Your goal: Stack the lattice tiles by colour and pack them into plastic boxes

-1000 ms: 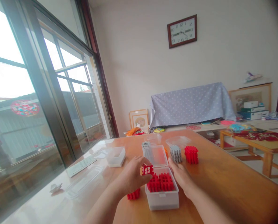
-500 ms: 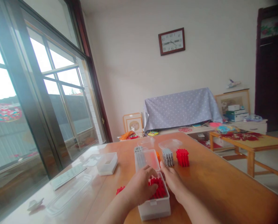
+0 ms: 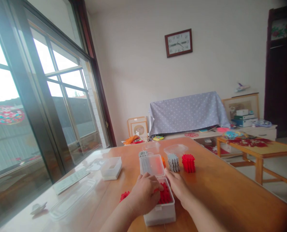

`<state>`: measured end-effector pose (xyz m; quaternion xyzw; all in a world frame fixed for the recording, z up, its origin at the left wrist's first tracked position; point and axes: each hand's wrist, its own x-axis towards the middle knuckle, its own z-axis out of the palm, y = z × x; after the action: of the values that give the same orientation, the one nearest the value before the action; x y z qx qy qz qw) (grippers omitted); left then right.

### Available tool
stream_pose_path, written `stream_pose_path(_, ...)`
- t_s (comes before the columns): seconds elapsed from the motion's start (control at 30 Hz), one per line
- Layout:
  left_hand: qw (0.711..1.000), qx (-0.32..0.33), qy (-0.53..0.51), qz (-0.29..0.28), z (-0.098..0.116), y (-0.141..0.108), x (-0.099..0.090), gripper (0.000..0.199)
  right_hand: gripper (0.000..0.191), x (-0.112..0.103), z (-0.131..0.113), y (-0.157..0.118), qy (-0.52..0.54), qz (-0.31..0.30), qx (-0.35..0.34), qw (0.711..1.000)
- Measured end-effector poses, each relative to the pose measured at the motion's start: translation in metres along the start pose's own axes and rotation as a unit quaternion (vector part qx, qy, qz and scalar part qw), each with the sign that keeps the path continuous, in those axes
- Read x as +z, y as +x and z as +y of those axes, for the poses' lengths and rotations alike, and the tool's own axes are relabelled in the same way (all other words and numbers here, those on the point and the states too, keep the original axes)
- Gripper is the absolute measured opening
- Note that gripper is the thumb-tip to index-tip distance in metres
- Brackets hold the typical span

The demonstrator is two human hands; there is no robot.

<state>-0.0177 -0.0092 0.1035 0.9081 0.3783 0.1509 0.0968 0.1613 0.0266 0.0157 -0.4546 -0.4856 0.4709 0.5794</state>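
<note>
Red pieces [image 3: 166, 195] sit inside a white box [image 3: 160, 217] on the wooden table [image 3: 213, 187] in the head view. The left hand [image 3: 147, 192] reaches over them with curled fingers; whether it grips one cannot be told. The right hand [image 3: 179, 190] lies along the box's right side, fingers extended and not closed around anything. A clear lid [image 3: 152, 166] lies just behind the box; beyond the right hand stand a grey stack [image 3: 173, 163] and a red stack [image 3: 188, 163].
</note>
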Motion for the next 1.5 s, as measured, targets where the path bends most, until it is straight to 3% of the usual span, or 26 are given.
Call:
stream_pose_path(0.13, 0.998, -0.037, -0.033, 0.047, -0.013, -0.016, -0.016, 0.028, 0.058, -0.003, 0.005, 0.002, -0.014, 0.006, 0.009, 1.000)
stream_pose_path(0.37, 0.971, -0.175, -0.090, 0.135, -0.068, -0.075, -0.027, 0.033, 0.061, -0.007, 0.007, 0.004, -0.051, 0.084, 0.047, 0.994)
stream_pose_path(0.53, 0.964, -0.227, -0.107, 0.087, -0.087, -0.106, -0.019, 0.049, 0.065, -0.006, 0.005, 0.000, -0.066, 0.098, 0.044, 0.992)
stream_pose_path(0.73, 0.967, -0.222, -0.097, 0.075, -0.096, -0.116, -0.009, 0.058, 0.066, -0.009, 0.015, 0.001, -0.073, 0.089, 0.043, 0.992)
stream_pose_path(0.97, 0.970, -0.210, -0.087, 0.087, -0.100, -0.116, -0.005, 0.049, 0.069, -0.012, 0.020, 0.003, -0.086, 0.076, 0.057, 0.992)
stream_pose_path(1.13, 0.963, -0.209, -0.114, 0.128, -0.099, -0.117, -0.005, 0.045, 0.066, -0.011, 0.022, 0.006, -0.081, 0.087, 0.044, 0.992)
stream_pose_path(1.37, 0.961, -0.143, -0.102, 0.213, -0.067, -0.116, -0.010, 0.044, 0.052, -0.018, 0.012, 0.002, -0.115, 0.153, -0.105, 0.976)
stream_pose_path(1.5, 0.969, -0.107, -0.085, 0.208, -0.043, -0.114, -0.009, 0.045, 0.047, -0.008, -0.015, -0.015, -0.155, 0.107, -0.158, 0.969)
